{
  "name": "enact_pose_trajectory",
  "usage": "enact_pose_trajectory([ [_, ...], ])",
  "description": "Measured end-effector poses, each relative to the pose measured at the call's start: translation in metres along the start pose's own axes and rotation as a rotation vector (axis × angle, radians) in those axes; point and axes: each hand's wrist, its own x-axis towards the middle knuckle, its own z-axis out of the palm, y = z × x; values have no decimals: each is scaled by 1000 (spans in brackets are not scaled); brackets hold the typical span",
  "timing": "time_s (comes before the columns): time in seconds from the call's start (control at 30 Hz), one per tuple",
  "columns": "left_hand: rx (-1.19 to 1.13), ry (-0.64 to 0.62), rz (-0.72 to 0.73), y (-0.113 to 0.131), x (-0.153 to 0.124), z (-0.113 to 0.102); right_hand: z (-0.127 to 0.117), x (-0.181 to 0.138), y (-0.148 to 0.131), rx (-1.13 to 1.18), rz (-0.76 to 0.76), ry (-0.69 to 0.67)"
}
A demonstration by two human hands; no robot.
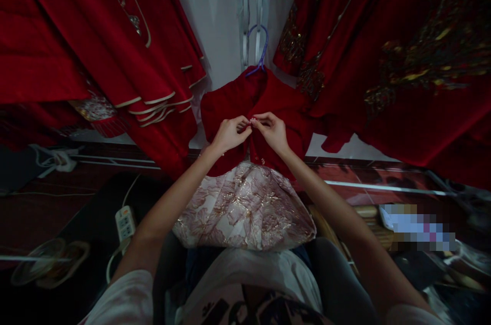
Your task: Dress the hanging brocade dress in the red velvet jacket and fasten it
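A short red jacket [226, 99] hangs in front of me on a purple hanger [263, 51]. My left hand [231, 133] pinches the jacket's front edge, thumb and fingertips together. Close beside it, my right hand [273, 132] pinches the other front edge. Between the fingertips is a small pale, bead-like fastening [251, 121], mostly hidden by them. Lower on the jacket front, small gold-coloured fastenings [263, 161] show. Below the jacket, a pale pink floral brocade skirt [245, 207] spreads over my lap.
Red garments [153, 59] with pale trim hang at left. Embroidered red garments [383, 110] hang at right. A white power strip [125, 223] and clear plastic containers [49, 263] lie at lower left. A wooden stool [366, 212] stands at right, a blurred-out object on it.
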Motion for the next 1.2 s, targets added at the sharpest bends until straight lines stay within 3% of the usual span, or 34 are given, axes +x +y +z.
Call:
enact_pose_trajectory([
  [0.3, 72, 11, 35, -1, 9, 1, -9, 4, -1, 31, -31, -57],
  [0.7, 132, -131, 96, 5, 19, -10, -17, 14, -9, 16, 43, -130],
  [0.9, 158, -56, 64, 10, 14, 9, -7, 11, 6, -62, 22, -35],
  [1.03, -3, -2, -16, 3, 6, 24, -3, -9, 7, -189, -97, -23],
  [1.2, -446, 27, -184, -13, -3, 34, -2, -42, -1, -344, -201, -99],
])
